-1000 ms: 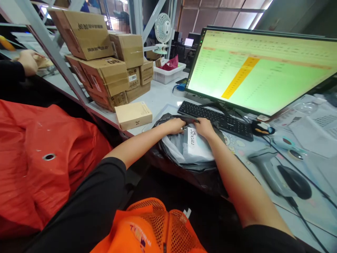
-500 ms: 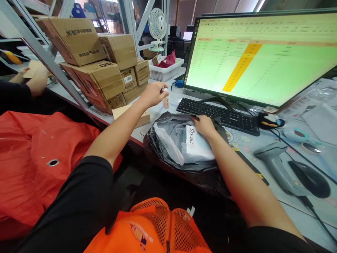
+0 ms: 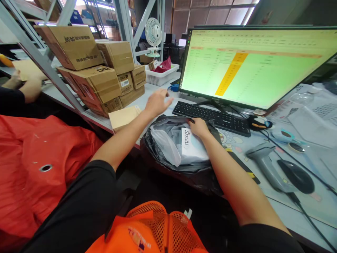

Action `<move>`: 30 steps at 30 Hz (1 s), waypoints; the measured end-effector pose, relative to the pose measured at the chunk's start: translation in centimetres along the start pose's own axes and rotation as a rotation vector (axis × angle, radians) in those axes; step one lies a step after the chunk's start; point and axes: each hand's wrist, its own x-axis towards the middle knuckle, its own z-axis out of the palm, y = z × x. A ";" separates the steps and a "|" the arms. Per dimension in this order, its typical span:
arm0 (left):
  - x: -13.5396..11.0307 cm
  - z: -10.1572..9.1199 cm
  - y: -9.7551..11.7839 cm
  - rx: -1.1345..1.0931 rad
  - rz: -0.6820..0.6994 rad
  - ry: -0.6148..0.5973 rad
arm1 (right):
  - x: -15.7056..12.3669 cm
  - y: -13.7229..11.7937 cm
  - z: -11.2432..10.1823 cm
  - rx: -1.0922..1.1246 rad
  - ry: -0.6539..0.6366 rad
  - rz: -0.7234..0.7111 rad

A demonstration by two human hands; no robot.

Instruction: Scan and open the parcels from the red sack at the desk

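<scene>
My left hand hovers over the desk just beyond the far left rim of a black plastic bag. Its fingers are stretched out with the thumb apart, and nothing shows in them. My right hand grips the bag's far rim. Inside the open bag lie a white box with dark script lettering and a whitish plastic wrapping. The lower contents of the bag are hidden.
A keyboard and a monitor stand behind the bag. Stacked cardboard boxes and a cream paper packet are at left. A barcode scanner and mouse lie right. A co-worker's hands show far left.
The small pinkish bottle that my left hand held has left it and is out of sight. The left fingers have opened. My right hand still grips the bag; the view has shifted slightly.
</scene>
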 end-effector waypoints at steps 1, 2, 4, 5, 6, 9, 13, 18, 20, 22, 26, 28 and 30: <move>-1.1 0.1 1.7 -0.107 0.049 -0.026 | 0.1 0.0 -0.1 0.018 0.006 0.003; -2.3 0.5 3.2 -0.183 0.066 -0.110 | 0.1 0.1 -0.2 0.036 0.017 0.006; -4.6 1.9 5.2 -0.205 0.012 -0.376 | 0.1 0.2 -0.5 0.076 0.051 0.009; -5.5 2.8 5.7 -0.185 -0.033 -0.501 | 0.0 0.2 -0.6 0.098 0.071 0.006; -6.3 3.6 5.8 -0.160 -0.073 -0.593 | -0.1 0.2 -0.8 0.122 0.093 0.001; -7.5 5.6 5.2 -0.162 -0.111 -0.704 | -0.4 0.2 -1.1 0.199 0.155 -0.021; -7.8 6.6 5.0 -0.424 -0.161 -0.748 | -0.8 -0.5 -1.1 0.299 0.215 -0.035; -8.4 6.5 6.3 -0.812 -0.467 -0.636 | -2.6 -2.4 -2.8 0.381 0.310 -0.034; -9.4 5.0 7.1 -0.801 -0.426 -0.506 | -4.2 -2.9 -5.0 0.399 0.361 -0.057; -11.3 2.3 7.9 -0.676 -0.192 -0.391 | -6.3 -2.8 -8.0 0.369 0.420 -0.119; -17.1 -4.5 8.9 -0.465 0.356 -0.015 | -12.1 -1.1 -15.0 0.181 0.603 -0.179; -19.9 -6.8 8.2 -0.429 0.437 0.187 | -15.6 0.0 -17.8 0.133 0.732 -0.164; -21.7 -7.8 6.7 -0.457 0.349 0.275 | -19.0 1.0 -19.9 0.133 0.835 -0.159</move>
